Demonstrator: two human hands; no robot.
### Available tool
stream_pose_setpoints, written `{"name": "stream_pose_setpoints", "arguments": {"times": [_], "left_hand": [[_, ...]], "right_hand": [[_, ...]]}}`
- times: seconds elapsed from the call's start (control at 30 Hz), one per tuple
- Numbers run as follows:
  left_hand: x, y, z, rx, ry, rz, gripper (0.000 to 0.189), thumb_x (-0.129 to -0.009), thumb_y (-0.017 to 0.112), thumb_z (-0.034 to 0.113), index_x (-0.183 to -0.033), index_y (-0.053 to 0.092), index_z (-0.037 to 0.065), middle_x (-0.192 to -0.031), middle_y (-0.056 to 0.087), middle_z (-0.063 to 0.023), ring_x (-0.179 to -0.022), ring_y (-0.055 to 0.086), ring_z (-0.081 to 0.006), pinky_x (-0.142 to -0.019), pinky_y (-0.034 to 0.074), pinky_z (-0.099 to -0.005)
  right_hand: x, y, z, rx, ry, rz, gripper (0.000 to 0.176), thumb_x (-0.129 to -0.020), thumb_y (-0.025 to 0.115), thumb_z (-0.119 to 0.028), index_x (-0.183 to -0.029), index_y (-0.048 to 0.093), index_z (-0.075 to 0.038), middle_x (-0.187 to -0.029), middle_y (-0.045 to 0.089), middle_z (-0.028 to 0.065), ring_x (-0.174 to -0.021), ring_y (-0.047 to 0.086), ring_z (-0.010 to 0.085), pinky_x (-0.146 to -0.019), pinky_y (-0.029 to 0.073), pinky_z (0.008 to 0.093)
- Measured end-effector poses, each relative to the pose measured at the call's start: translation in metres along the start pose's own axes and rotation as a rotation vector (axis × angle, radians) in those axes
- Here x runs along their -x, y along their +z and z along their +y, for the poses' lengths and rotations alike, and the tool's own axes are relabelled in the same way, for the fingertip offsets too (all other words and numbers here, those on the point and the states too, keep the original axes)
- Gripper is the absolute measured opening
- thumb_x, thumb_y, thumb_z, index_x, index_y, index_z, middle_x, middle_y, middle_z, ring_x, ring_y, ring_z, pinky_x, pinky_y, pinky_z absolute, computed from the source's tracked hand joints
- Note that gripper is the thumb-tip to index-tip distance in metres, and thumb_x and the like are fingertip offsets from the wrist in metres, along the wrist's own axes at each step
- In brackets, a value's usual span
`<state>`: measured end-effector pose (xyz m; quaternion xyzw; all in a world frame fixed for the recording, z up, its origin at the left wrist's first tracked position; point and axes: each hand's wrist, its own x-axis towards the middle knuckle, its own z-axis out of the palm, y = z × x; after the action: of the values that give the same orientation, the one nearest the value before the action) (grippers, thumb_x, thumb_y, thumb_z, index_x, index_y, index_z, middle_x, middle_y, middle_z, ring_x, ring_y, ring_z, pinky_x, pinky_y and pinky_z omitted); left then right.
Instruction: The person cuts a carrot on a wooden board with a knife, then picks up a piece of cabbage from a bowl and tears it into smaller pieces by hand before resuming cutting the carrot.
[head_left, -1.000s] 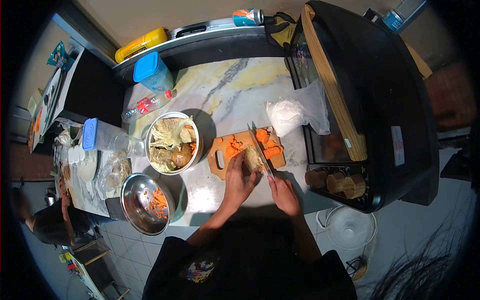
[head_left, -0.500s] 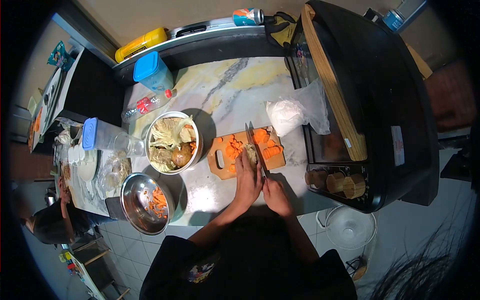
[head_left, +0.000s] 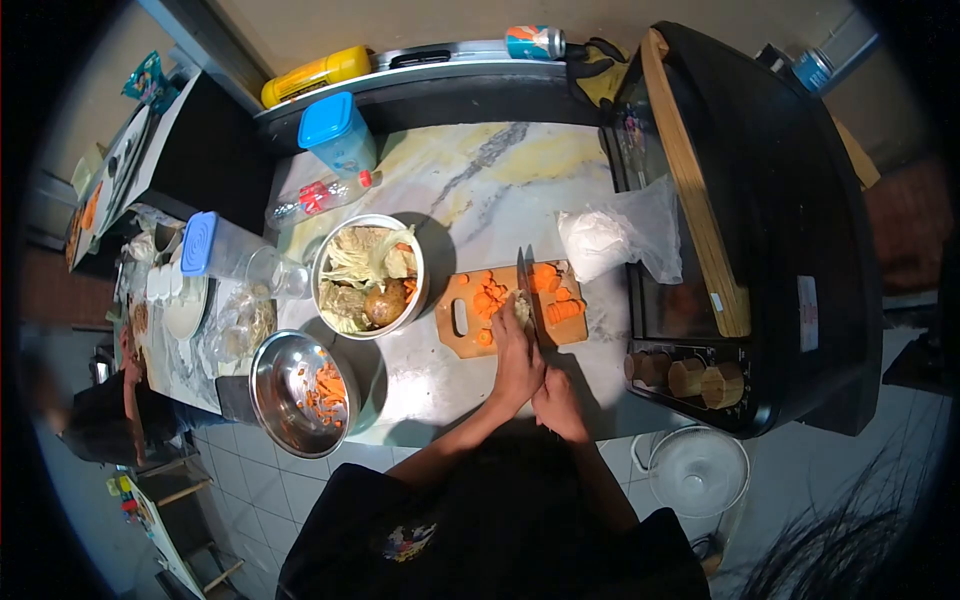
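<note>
My right hand is closed round the handle of a kitchen knife, its blade pointing away from me over a wooden cutting board. Just left of the blade, my left hand presses its fingers down on a pale, crumpled vegetable piece, whose kind I cannot make out. Orange carrot pieces lie left of that hand. More carrot slices rest on the board right of the blade. My left fingers partly cover the pale piece.
Left of the board stand a white bowl of cabbage leaves and a potato, and a steel bowl with carrot pieces. A bag of white powder lies beside the black oven. Another person is at far left.
The whole scene has shifted right in view as my head turned. My right hand has drawn slightly back toward me with the knife. My left hand stays on the pale piece.
</note>
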<state>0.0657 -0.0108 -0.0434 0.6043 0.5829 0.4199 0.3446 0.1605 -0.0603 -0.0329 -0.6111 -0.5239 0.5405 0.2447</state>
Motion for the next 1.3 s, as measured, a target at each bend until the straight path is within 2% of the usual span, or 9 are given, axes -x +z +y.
{"name": "stream_pose_setpoints", "arguments": {"times": [0.17,0.23,0.33,0.5,0.57,0.6,0.7,0.97,1.3], "left_hand": [[-0.003,-0.010,0.013,0.056,-0.017,0.045,0.049,-0.091,0.041,0.000,-0.137,0.026,-0.008,-0.122,0.037,-0.0304,-0.115,0.040,-0.0471,-0.100,0.033,-0.0476],[-0.008,-0.020,0.024,0.078,-0.015,0.060,0.047,-0.092,0.042,0.001,-0.136,0.029,-0.007,-0.122,0.038,-0.0291,-0.114,0.041,-0.0451,-0.099,0.034,-0.0462],[-0.019,-0.040,0.029,0.093,0.011,0.142,0.045,-0.094,0.042,0.004,-0.135,0.030,-0.009,-0.119,0.040,-0.0282,-0.112,0.043,-0.0429,-0.099,0.034,-0.0443],[-0.041,-0.093,0.043,0.048,0.086,0.346,0.043,-0.097,0.042,0.010,-0.135,0.032,-0.009,-0.122,0.044,-0.0272,-0.116,0.045,-0.0388,-0.102,0.032,-0.0408],[-0.050,-0.115,0.034,0.139,0.061,0.369,0.044,-0.097,0.042,0.012,-0.135,0.033,-0.009,-0.127,0.042,-0.0272,-0.120,0.043,-0.0361,-0.104,0.031,-0.0382],[-0.052,-0.128,0.029,-0.009,0.065,0.351,0.046,-0.100,0.041,0.011,-0.141,0.026,-0.003,-0.133,0.042,-0.0179,-0.118,0.044,-0.0210,-0.099,0.036,-0.0315],[-0.063,-0.153,0.007,0.055,-0.027,0.338,0.047,-0.101,0.043,0.016,-0.142,0.027,0.001,-0.121,0.051,-0.0142,-0.103,0.051,-0.0164,-0.089,0.043,-0.0277],[-0.065,-0.188,-0.012,0.085,-0.049,0.120,0.042,-0.097,0.050,0.009,-0.136,0.037,0.001,-0.121,0.052,-0.0140,-0.111,0.049,-0.0182,-0.095,0.040,-0.0295],[-0.079,-0.175,0.008,-0.247,-0.064,0.186,0.054,-0.073,0.079,0.013,-0.119,0.053,0.001,-0.089,0.068,-0.0218,-0.082,0.069,-0.0299,-0.072,0.051,-0.0382]], "right_hand": [[0.006,0.001,-0.017,-0.026,0.015,0.022,0.021,-0.089,0.041,0.000,-0.101,0.054,0.011,-0.072,0.060,0.0243,-0.047,0.062,0.0285,-0.039,0.048,0.0371],[0.004,0.002,-0.023,0.000,0.045,-0.011,0.020,-0.089,0.043,-0.002,-0.101,0.054,0.010,-0.076,0.061,0.0272,-0.057,0.063,0.0364,-0.048,0.050,0.0430],[-0.004,0.011,-0.032,0.132,-0.303,0.154,0.019,-0.090,0.044,-0.006,-0.086,0.054,0.009,-0.057,0.058,0.0200,-0.046,0.060,0.0318,-0.044,0.048,0.0400],[-0.021,0.030,-0.086,0.148,-0.457,0.110,0.016,-0.089,0.047,-0.009,-0.086,0.055,0.005,-0.078,0.059,0.0284,-0.077,0.054,0.0504,-0.070,0.039,0.0560],[-0.028,0.040,-0.107,0.198,-0.496,0.094,0.017,-0.090,0.047,-0.010,-0.082,0.053,0.005,-0.068,0.055,0.0265,-0.068,0.054,0.0482,-0.061,0.041,0.0529],[-0.035,0.046,-0.114,0.180,-0.516,0.077,0.019,-0.091,0.047,-0.011,-0.081,0.053,0.004,-0.065,0.054,0.0259,-0.065,0.054,0.0474,-0.059,0.040,0.0522],[-0.051,0.061,-0.130,0.169,-0.534,0.011,0.024,-0.094,0.045,-0.013,-0.079,0.053,0.003,-0.063,0.053,0.0250,-0.063,0.054,0.0459,-0.057,0.040,0.0513],[-0.067,0.063,-0.117,0.242,-0.462,-0.014,0.033,-0.098,0.043,-0.022,-0.077,0.052,0.003,-0.064,0.053,0.0241,-0.063,0.055,0.0443,-0.057,0.040,0.0490],[-0.064,0.032,-0.111,0.163,-0.329,0.026,0.033,-0.098,0.043,-0.024,-0.081,0.054,0.001,-0.065,0.055,0.0228,-0.065,0.057,0.0428,-0.059,0.041,0.0481]]}}
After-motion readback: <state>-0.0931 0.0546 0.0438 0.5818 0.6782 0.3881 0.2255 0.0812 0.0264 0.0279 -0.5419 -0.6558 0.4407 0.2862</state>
